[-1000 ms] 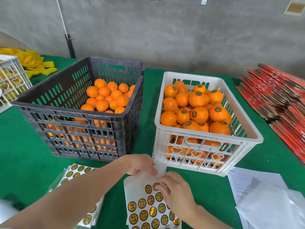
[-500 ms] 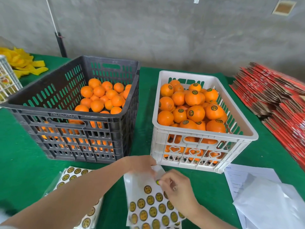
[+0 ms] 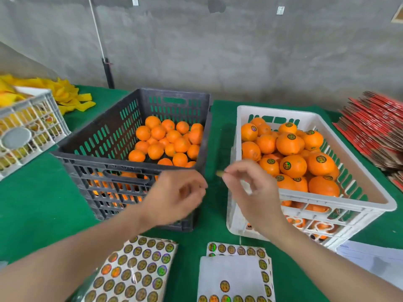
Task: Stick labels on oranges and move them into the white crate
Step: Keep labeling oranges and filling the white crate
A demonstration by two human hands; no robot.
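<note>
A dark grey crate (image 3: 104,162) holds several plain oranges (image 3: 172,140). To its right, the white crate (image 3: 359,188) is piled with labelled oranges (image 3: 292,165). My right hand (image 3: 250,192) is raised in front of the white crate's near left corner and pinches a small round label (image 3: 219,173) between thumb and fingertip. My left hand (image 3: 174,197), blurred, hovers before the dark crate's near right corner with loosely curled fingers and nothing in it. A partly used label sheet (image 3: 231,273) lies below my hands, and a fuller sheet (image 3: 139,269) lies to its left.
Everything sits on a green table cover. A white basket (image 3: 28,131) and yellow foam nets (image 3: 65,97) are at the far left. Stacked red cartons (image 3: 375,127) lie at the right, white papers (image 3: 370,258) at the near right. A concrete wall stands behind.
My right hand peeled a label off the sheet and rose with it toward the crates. My left hand let go of the sheet and lifted too. The view tilted down and closer.
</note>
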